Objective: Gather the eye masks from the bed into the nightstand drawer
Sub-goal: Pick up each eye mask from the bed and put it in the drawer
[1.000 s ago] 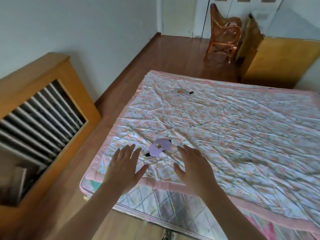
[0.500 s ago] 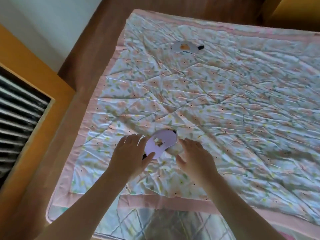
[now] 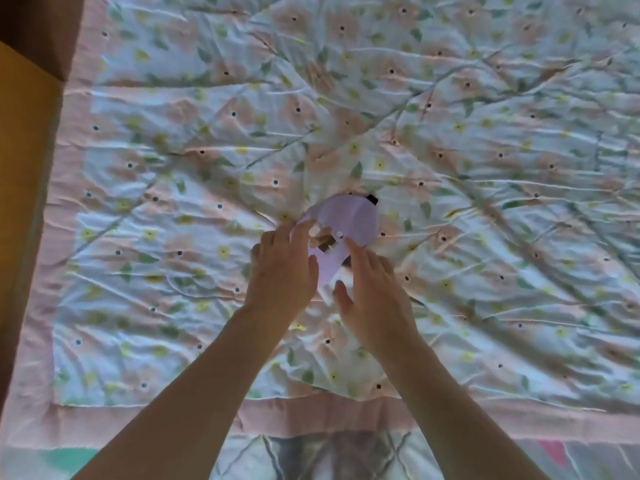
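A lilac eye mask [image 3: 349, 221] with a small brown picture and a black strap end lies on the flowered quilt [image 3: 450, 140] near the middle of the bed. My left hand [image 3: 282, 271] lies over the mask's near left edge, fingers on it. My right hand [image 3: 372, 294] touches the mask's near right side with its fingertips, fingers spread. Part of the mask's near end is hidden between the two hands. No firm grip on the mask shows. The nightstand drawer is out of view.
The quilt's pink border [image 3: 311, 415] runs along the near edge of the bed, with another patterned cover [image 3: 346, 455] below it. A yellow wooden piece of furniture [image 3: 24, 161] stands along the left, beside a strip of brown floor [image 3: 34, 26].
The camera has dropped and closed in on the bed. Both hands have moved forward from the quilt onto the lilac mask. The second mask farther up the bed has left the view.
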